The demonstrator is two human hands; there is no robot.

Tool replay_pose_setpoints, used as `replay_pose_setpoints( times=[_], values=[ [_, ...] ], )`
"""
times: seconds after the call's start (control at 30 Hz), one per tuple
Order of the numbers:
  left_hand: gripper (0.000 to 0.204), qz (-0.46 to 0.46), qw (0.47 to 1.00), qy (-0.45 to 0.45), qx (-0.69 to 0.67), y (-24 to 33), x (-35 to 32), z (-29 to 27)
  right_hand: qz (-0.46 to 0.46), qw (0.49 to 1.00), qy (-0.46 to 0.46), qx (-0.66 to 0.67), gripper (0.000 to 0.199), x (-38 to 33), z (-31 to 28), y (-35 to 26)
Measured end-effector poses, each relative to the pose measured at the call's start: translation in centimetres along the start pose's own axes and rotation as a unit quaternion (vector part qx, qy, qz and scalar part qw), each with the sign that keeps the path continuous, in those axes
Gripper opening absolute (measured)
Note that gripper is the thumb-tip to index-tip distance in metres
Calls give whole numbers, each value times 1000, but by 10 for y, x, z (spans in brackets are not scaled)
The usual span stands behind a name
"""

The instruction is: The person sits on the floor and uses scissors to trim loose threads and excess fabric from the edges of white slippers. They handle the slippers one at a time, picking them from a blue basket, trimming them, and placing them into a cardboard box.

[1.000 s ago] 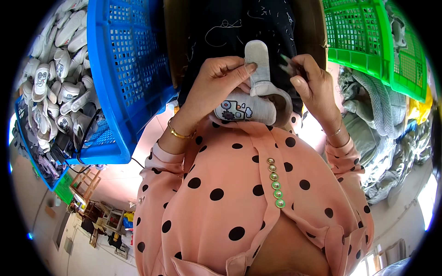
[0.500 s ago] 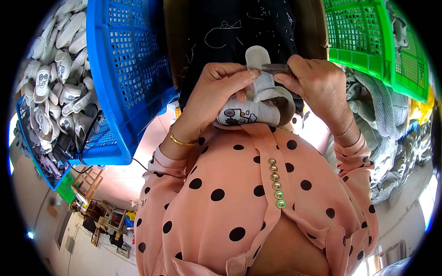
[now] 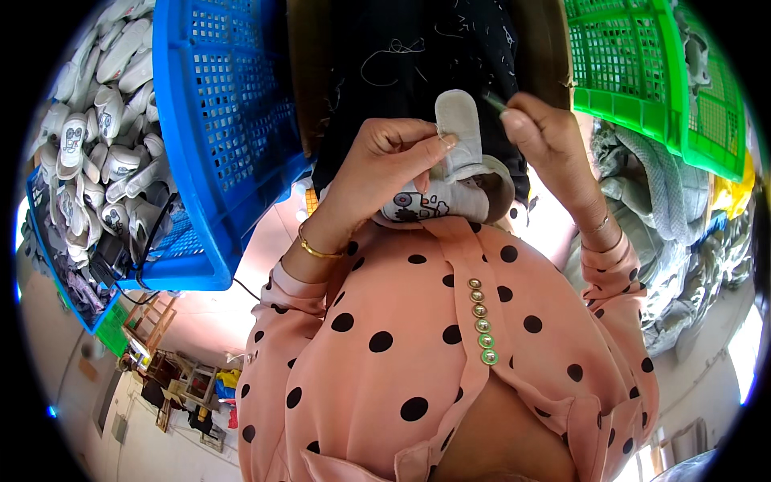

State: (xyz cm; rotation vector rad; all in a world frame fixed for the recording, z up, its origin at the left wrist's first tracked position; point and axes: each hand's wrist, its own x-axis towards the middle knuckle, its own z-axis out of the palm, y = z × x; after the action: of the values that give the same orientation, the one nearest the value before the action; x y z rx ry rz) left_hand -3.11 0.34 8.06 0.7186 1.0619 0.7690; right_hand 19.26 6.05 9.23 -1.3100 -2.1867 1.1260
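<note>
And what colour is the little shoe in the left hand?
The shoe is pale grey-white, with a cartoon vehicle on it, best seen in the head view.

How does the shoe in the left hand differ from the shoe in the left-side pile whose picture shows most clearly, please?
The held shoe has its strap pinched by the left hand, while no hand touches the pile shoe. The held shoe's body lies across the view; the pile shoe's length runs up and down it. The held shoe appears larger in view than the pile shoe. Both are pale and carry a vehicle-like picture.
</note>
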Motion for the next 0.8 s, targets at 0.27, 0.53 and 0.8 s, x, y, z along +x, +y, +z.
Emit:
replay_pose_setpoints(
  times=[0.27,0.53,0.8],
  values=[
    [15,137,987,23,85,2,3,16,58,980,-60,182,23,13,7,-15],
    [21,191,959,138,161,-4,17,8,114,913,-64,386,22,5,17,-2],
    [33,283,843,259,378,-11,29,-33,182,870,-60,454,22,6,16,2]
  ],
)
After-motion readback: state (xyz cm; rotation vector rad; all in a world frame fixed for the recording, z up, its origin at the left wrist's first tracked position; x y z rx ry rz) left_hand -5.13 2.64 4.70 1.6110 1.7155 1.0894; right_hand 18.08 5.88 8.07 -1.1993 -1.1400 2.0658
